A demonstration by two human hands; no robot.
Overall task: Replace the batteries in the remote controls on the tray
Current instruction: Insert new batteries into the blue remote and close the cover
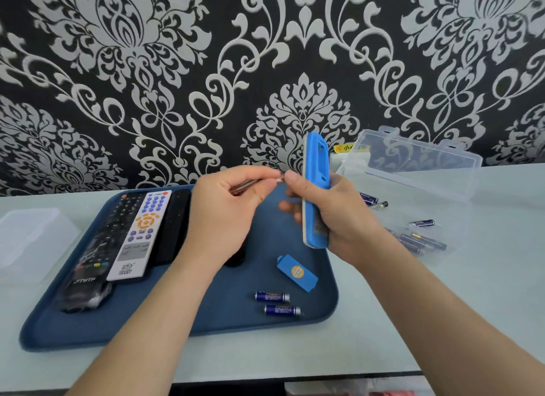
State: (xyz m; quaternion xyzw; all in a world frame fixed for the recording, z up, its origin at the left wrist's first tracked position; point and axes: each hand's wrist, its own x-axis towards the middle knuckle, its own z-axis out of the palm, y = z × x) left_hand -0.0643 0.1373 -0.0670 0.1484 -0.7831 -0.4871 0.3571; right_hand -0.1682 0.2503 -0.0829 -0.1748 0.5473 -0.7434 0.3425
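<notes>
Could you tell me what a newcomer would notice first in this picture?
The bright blue remote stands out, held upright in the right hand above the tray, while the left hand pinches a battery beside it. Next come a blue cover and two batteries lying on the tray's near right, and other remotes side by side on its left.

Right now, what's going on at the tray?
The right hand holds the blue remote upright above the tray. The left hand pinches what looks like a battery beside it, though that part is blurred. The blue cover and two batteries lie on the tray. The other remotes lie at its left.
</notes>
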